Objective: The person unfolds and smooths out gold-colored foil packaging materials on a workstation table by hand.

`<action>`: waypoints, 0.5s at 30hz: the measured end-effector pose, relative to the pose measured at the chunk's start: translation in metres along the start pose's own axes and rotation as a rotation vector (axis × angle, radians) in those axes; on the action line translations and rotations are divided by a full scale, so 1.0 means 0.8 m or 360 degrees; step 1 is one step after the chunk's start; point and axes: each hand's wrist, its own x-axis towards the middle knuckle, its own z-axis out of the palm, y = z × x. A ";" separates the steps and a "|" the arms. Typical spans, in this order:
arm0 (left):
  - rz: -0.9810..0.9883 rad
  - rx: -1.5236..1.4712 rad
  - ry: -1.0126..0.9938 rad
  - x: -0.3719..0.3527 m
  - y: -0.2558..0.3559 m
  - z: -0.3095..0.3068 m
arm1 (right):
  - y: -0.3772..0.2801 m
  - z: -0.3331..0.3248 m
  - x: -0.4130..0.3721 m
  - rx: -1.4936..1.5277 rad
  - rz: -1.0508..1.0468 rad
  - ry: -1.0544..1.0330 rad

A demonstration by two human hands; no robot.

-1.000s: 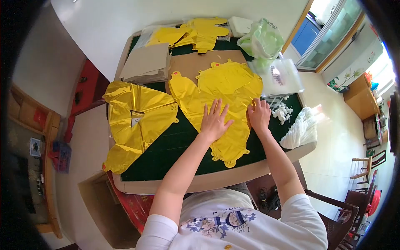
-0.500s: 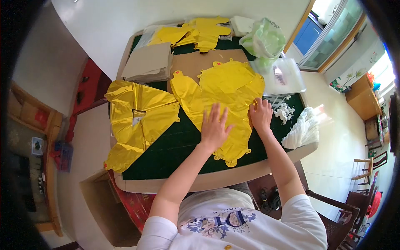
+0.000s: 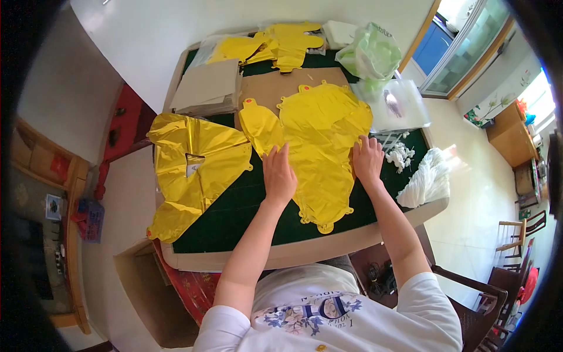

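A flat, uninflated yellow foil balloon (image 3: pixel 322 141) with small tabs and red dots lies in front of me, partly over a brown cardboard sheet (image 3: pixel 319 76). My left hand (image 3: pixel 280 176) rests at its left edge, just below the side lobe, with the fingers stretched out. At the opposite edge, my right hand (image 3: pixel 368 161) lies with its fingers slightly bent and apart on the foil's border. Neither hand visibly lifts the foil. Left of my left hand is a second, shinier gold foil sheet (image 3: pixel 193 173), creased and folded, with a small opening in it.
The dark green tabletop (image 3: pixel 234 220) has a pale rim. Behind are a stack of grey cardboard (image 3: pixel 208 85), more yellow foil (image 3: pixel 287 44) and a green-white plastic bag (image 3: pixel 372 56). To the right sit clear plastic sleeves (image 3: pixel 396 105), white ties (image 3: pixel 400 155) and a white string bundle (image 3: pixel 425 179).
My left hand has slid left and slightly down, from the middle of the foil balloon to its left edge. My right hand stays almost where it was. The foil looks smoother in the middle.
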 end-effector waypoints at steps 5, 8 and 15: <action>-0.0003 -0.0027 -0.0009 0.003 -0.005 0.001 | -0.004 -0.004 0.000 -0.0014 0.0012 -0.0026; -0.0003 0.0006 -0.0063 0.003 -0.003 -0.001 | -0.005 -0.007 -0.001 -0.0027 0.0010 -0.0057; -0.0022 0.0085 -0.0141 0.001 -0.002 -0.002 | -0.008 -0.011 0.001 -0.0020 0.0030 -0.0119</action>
